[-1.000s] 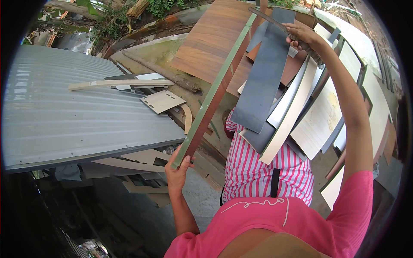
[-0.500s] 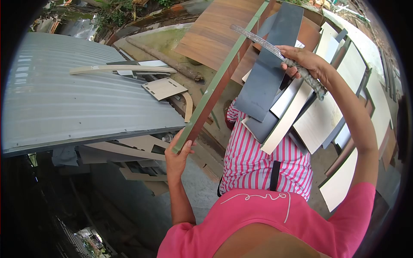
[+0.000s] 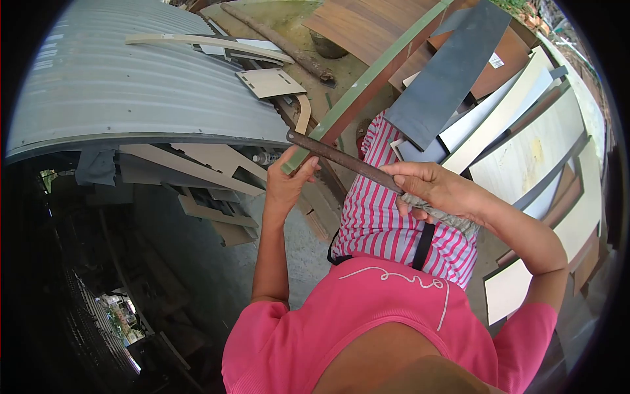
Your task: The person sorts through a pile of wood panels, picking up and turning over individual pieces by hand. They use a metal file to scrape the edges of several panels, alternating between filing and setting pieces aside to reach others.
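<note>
My left hand (image 3: pixel 282 188) is closed around the near end of a long, narrow board (image 3: pixel 367 83), green on its edge and reddish brown on its side, which slants away to the upper right. In my right hand (image 3: pixel 443 190) is a long knife (image 3: pixel 351 161) with a narrow, rusty-brown blade and a grey wrapped handle. The blade points left, and its tip, which has a small hole, overlaps the board just beyond my left fingers. Beside the board lies a dark grey panel (image 3: pixel 449 72), over the striped pink trousers (image 3: pixel 387 217).
Many pale and dark panels (image 3: pixel 531 154) are piled at the right. A corrugated metal sheet (image 3: pixel 98 85) fills the upper left, with wood offcuts (image 3: pixel 270 83) on its edge. More cut boards (image 3: pixel 197 164) stick out beneath it. A wood-grain sheet (image 3: pixel 361 26) lies ahead.
My right hand has brought the knife down and left, from above the board's middle to its near end by my left hand. The view has shifted, and the left hand still grips the board.
</note>
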`<state>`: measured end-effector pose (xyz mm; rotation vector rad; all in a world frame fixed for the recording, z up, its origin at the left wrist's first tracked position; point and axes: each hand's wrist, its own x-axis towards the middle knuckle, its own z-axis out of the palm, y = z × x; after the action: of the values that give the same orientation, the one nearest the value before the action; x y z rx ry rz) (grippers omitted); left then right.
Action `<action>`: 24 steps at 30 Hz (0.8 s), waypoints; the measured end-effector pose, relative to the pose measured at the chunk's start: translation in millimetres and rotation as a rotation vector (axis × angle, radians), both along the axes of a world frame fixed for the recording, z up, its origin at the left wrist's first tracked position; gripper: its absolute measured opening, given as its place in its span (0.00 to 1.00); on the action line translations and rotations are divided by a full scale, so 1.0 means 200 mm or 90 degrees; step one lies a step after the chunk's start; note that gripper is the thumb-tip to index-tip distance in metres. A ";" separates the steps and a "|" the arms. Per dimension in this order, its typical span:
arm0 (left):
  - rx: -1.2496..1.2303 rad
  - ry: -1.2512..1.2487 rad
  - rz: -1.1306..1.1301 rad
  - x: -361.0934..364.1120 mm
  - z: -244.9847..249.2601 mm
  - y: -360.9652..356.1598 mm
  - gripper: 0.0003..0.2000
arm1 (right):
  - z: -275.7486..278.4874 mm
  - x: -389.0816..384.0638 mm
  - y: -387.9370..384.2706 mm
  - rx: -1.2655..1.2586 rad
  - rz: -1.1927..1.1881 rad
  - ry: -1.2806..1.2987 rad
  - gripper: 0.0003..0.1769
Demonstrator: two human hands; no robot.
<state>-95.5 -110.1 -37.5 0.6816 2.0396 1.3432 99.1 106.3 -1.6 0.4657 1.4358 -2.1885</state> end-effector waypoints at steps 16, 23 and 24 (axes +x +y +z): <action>0.075 -0.145 0.088 -0.17 -0.16 0.06 0.18 | -0.09 0.14 0.08 -0.048 -0.168 0.065 0.23; 0.175 -0.449 0.129 -0.40 -0.47 0.26 0.18 | -0.06 0.33 0.11 -0.020 -0.278 0.055 0.24; 0.166 -0.457 0.107 -0.42 -0.49 0.28 0.18 | -0.06 0.37 0.11 -0.022 -0.292 0.052 0.24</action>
<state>-178.8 -54.0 -136.4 0.0857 1.3766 1.6651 173.9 128.2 -13.6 0.7656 1.4393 -2.6089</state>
